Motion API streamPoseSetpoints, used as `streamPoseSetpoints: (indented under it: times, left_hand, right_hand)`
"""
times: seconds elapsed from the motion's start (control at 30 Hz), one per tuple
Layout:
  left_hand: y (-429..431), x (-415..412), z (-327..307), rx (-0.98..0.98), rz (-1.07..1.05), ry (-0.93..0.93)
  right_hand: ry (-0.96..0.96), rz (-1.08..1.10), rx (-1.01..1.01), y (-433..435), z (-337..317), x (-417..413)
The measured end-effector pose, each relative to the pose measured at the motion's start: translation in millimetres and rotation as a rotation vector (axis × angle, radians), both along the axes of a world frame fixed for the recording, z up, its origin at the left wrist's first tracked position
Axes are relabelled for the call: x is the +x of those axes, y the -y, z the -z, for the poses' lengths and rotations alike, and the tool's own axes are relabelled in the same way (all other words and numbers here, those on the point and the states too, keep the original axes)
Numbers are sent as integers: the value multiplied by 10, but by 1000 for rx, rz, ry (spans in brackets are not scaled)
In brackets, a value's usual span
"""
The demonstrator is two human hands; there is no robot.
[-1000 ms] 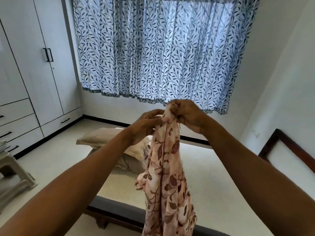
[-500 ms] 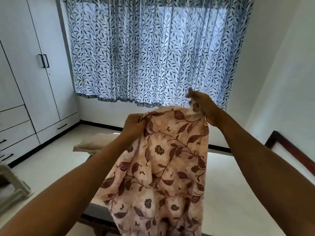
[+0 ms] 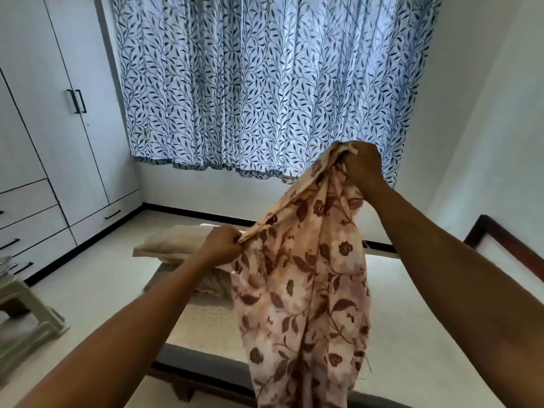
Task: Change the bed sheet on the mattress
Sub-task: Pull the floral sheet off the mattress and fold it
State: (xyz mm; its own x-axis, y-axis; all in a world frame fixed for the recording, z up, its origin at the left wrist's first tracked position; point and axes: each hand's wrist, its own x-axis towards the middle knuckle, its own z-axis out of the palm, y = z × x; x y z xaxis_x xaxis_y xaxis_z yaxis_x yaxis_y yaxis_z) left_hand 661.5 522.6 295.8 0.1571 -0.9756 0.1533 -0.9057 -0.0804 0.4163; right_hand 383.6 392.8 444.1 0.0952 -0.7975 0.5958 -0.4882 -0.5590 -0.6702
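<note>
Pale pink bed sheet with maroon leaf-and-flower print (image 3: 300, 290), held up in the air over the cream mattress (image 3: 412, 334), both hands grasping it.

R hand (image 3: 363, 164) is high, fingers clenched round a bunched corner. L hand (image 3: 222, 245) is lower and to the left, pinching the sheet's edge. The hem runs taut on a diagonal btwn them. The rest hangs in loose folds, dropping past the mattress's near edge and out of the frame bottom, hiding the mid part of the bed. Beige pillow (image 3: 173, 242) at the mattress's far left end, partly hidden by L hand and sheet. Behind: white curtain with blue leaf print (image 3: 265, 83). White wardrobe with black handles (image 3: 59, 113) at left, grey plastic stool (image 3: 26, 316) bottom left, dark wood headboard frame (image 3: 506, 240) at right.
</note>
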Motion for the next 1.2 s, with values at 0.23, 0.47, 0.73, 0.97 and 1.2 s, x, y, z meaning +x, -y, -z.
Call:
streamPoseSetpoints:
  times: [0.23, 0.47, 0.73, 0.97, 1.2]
  left_hand:
    - [-97, 499, 122, -206, -280, 2]
    - [-224, 688, 216, 23, -226, -72]
    - [-215, 737, -206, -313, -256, -212]
    - [-41, 631, -373, -419, -363, -630]
    - [-13, 260, -473, -309, -292, -771]
  right_hand:
    - [-743, -582, 737, -103, 322, -189]
    - [-685, 260, 47, 144, 386, -458]
    - [-1065, -226, 871, 14, 762, -507]
    - [-534, 358, 155, 39, 853, -702]
    - [-371, 131, 198, 15, 877, -766]
